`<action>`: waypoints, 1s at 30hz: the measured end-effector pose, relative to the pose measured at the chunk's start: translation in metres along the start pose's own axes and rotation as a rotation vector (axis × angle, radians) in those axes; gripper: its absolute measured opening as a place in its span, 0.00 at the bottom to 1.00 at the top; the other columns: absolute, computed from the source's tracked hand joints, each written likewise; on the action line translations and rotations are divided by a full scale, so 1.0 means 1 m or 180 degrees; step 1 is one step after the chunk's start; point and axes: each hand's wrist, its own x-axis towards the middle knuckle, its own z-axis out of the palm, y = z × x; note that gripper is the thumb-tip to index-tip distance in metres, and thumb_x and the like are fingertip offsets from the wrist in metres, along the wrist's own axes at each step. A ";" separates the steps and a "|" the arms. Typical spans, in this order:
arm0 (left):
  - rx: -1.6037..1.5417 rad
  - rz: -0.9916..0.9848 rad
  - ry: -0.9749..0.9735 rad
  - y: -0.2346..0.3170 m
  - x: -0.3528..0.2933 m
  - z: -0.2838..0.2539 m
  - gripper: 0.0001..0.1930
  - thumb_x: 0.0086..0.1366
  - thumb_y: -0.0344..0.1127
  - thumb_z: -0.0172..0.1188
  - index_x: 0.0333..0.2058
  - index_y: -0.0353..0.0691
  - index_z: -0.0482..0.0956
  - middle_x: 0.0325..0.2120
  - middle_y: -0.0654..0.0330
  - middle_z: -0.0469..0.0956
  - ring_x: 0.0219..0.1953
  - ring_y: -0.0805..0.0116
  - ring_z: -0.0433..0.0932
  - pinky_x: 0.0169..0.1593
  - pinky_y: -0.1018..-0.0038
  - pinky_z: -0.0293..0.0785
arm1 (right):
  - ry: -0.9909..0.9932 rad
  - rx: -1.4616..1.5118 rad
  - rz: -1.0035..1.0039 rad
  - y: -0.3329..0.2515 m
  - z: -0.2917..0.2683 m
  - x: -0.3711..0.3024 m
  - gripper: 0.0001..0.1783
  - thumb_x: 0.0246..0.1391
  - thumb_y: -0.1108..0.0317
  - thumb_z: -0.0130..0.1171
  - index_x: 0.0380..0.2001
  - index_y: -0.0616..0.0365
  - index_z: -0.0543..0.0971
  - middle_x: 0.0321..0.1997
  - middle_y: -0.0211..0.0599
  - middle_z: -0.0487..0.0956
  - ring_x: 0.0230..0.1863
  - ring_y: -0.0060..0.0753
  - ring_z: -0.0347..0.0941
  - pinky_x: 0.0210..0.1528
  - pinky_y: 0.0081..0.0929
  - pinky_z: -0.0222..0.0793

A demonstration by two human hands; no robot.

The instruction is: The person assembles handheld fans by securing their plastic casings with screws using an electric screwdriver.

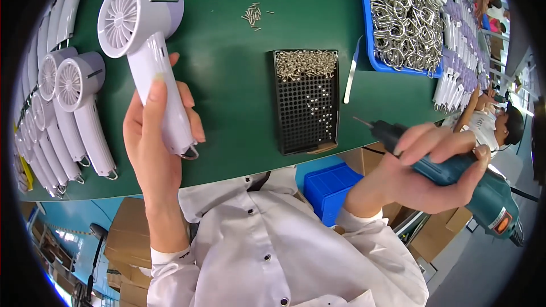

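While the left hand (149, 131) grips the pale fan (150, 59) left of the black tray (293, 113), its long axis slanting nearer that tray at the base, the right hand (404, 185), closed round a green power screwdriver (449, 171), points it toward the tray's right side.

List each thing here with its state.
Handheld fan: held in left hand, clip attached
Electric screwdriver: gripped in right hand, apart from fan
Black tray: partly filled, screws heaped at far end
Loose screws: scattered on table
Blue bin: heaped with metal clips
Tweezers-like tool: lying on table
Left-side fans: grouped together
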 end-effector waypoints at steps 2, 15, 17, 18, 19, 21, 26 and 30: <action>-0.0108 0.0072 0.0067 -0.008 0.000 0.008 0.23 0.71 0.40 0.51 0.56 0.28 0.65 0.33 0.55 0.75 0.22 0.71 0.75 0.22 0.78 0.70 | 0.0023 -0.0145 0.0033 0.010 0.020 -0.003 0.16 0.65 0.58 0.35 0.47 0.56 0.67 0.22 0.39 0.67 0.08 0.33 0.60 0.10 0.34 0.62; -0.0131 -0.0138 -0.0331 -0.023 -0.005 0.012 0.15 0.69 0.35 0.54 0.49 0.34 0.65 0.39 0.54 0.77 0.28 0.71 0.76 0.31 0.74 0.74 | -0.0178 -0.0571 0.0307 0.042 0.029 0.006 0.15 0.66 0.57 0.34 0.36 0.57 0.65 0.21 0.38 0.67 0.08 0.34 0.61 0.11 0.34 0.63; -0.0165 -0.0121 -0.0244 -0.022 -0.006 0.016 0.15 0.70 0.34 0.53 0.50 0.34 0.64 0.41 0.52 0.77 0.29 0.70 0.77 0.31 0.74 0.75 | -0.0056 -0.0568 0.0324 0.044 0.032 0.005 0.16 0.66 0.57 0.34 0.34 0.57 0.65 0.20 0.37 0.67 0.08 0.34 0.61 0.11 0.34 0.63; -0.0167 -0.0122 -0.0238 -0.020 -0.006 0.019 0.15 0.70 0.34 0.53 0.50 0.34 0.64 0.41 0.52 0.77 0.29 0.70 0.77 0.31 0.74 0.75 | -0.0037 -0.0578 0.0328 0.043 0.034 0.005 0.16 0.66 0.57 0.34 0.32 0.58 0.65 0.20 0.37 0.67 0.08 0.34 0.61 0.11 0.33 0.63; -0.0221 -0.0168 -0.0187 -0.016 -0.006 0.023 0.15 0.70 0.34 0.52 0.50 0.33 0.64 0.41 0.51 0.77 0.29 0.69 0.78 0.32 0.74 0.75 | -0.0018 -0.0589 0.0331 0.043 0.035 0.006 0.17 0.66 0.57 0.34 0.30 0.58 0.65 0.21 0.37 0.67 0.08 0.34 0.61 0.11 0.33 0.63; -0.0280 -0.0212 -0.0138 -0.013 -0.006 0.025 0.15 0.70 0.34 0.52 0.51 0.33 0.64 0.41 0.50 0.77 0.30 0.69 0.78 0.32 0.74 0.75 | -0.0078 -0.0576 0.0329 0.046 0.033 0.007 0.18 0.66 0.57 0.34 0.29 0.59 0.65 0.20 0.37 0.67 0.08 0.33 0.61 0.11 0.33 0.63; -0.0232 -0.0285 -0.0298 -0.016 -0.005 0.016 0.16 0.71 0.35 0.51 0.52 0.32 0.64 0.40 0.50 0.77 0.29 0.69 0.78 0.30 0.75 0.74 | -0.0109 -0.0709 0.0362 0.048 0.031 0.008 0.21 0.66 0.56 0.35 0.25 0.59 0.65 0.18 0.36 0.66 0.08 0.33 0.61 0.11 0.32 0.63; -0.0147 -0.0310 -0.0391 -0.018 -0.004 0.013 0.16 0.70 0.36 0.52 0.51 0.31 0.66 0.39 0.51 0.77 0.27 0.71 0.76 0.30 0.75 0.72 | -0.0059 -0.0813 0.0443 0.046 0.030 0.010 0.21 0.66 0.56 0.36 0.24 0.59 0.65 0.17 0.36 0.65 0.08 0.34 0.61 0.12 0.33 0.64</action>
